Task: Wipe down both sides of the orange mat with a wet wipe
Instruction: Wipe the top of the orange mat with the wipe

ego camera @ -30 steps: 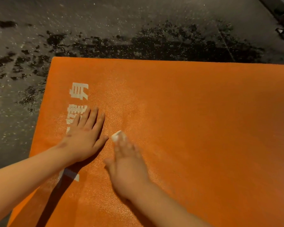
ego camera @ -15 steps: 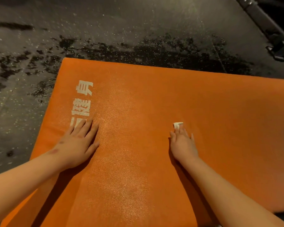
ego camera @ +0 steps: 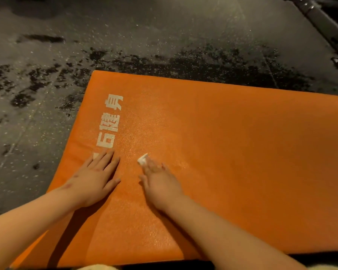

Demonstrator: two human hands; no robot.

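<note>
Looking down through the head camera, I see the orange mat [ego camera: 242,152] lying flat on the speckled dark floor [ego camera: 37,123], filling the centre and right of the frame with 1 corner toward the upper left. My left grip [ego camera: 94,178] lies palm-down at lower left of centre, fingers straight and close together, tips touching the bottom of the white lettering [ego camera: 111,123] printed along the mat's left edge. Just to its right, my right grip [ego camera: 160,182] presses the small white wet wipe [ego camera: 142,160] onto the mat under straight, blurred fingertips, the wipe poking out beyond them.
</note>
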